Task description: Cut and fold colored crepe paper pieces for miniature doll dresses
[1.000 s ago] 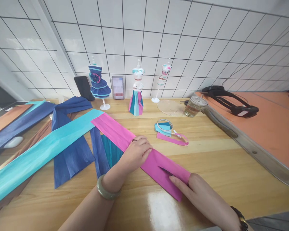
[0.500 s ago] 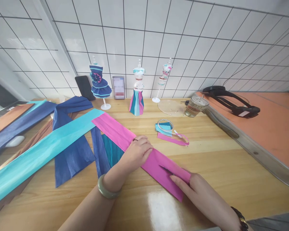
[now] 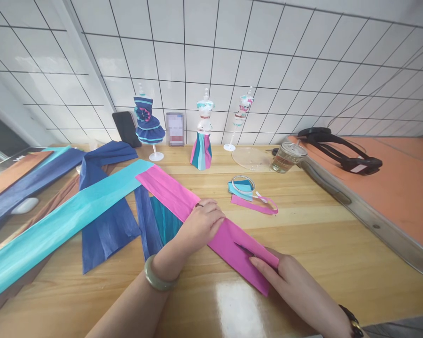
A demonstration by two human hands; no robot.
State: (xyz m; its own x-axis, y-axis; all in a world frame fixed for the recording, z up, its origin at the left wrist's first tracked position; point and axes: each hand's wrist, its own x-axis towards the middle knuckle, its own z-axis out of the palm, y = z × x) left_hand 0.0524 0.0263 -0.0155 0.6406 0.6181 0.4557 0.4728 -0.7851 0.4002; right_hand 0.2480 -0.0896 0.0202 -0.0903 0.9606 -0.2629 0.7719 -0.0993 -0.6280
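Observation:
A long pink crepe paper strip [image 3: 165,190] lies slantwise on the wooden table [image 3: 338,244]. My left hand [image 3: 200,227], with a ring and a green bangle, presses down on its middle, fingers curled. At the strip's near end my right hand [image 3: 292,281] has its fingers on the paper. There a dark slit [image 3: 240,247] shows where the upper layer lifts off the lower one. Whether a tool is under the hand is hidden.
A light blue strip [image 3: 66,220] and dark blue paper [image 3: 105,230] lie to the left. Three dressed mini mannequins [image 3: 201,136], a phone [image 3: 127,129], a glass cup [image 3: 285,157] and a clear disc [image 3: 250,157] stand at the back. A tape ring with scraps [image 3: 243,185] is mid-table; at the right an orange board [image 3: 391,188] carries a headset [image 3: 341,150].
The upper layer at the pink strip's near end has lifted and the slit has widened beside my right fingers. My left hand has stayed in place.

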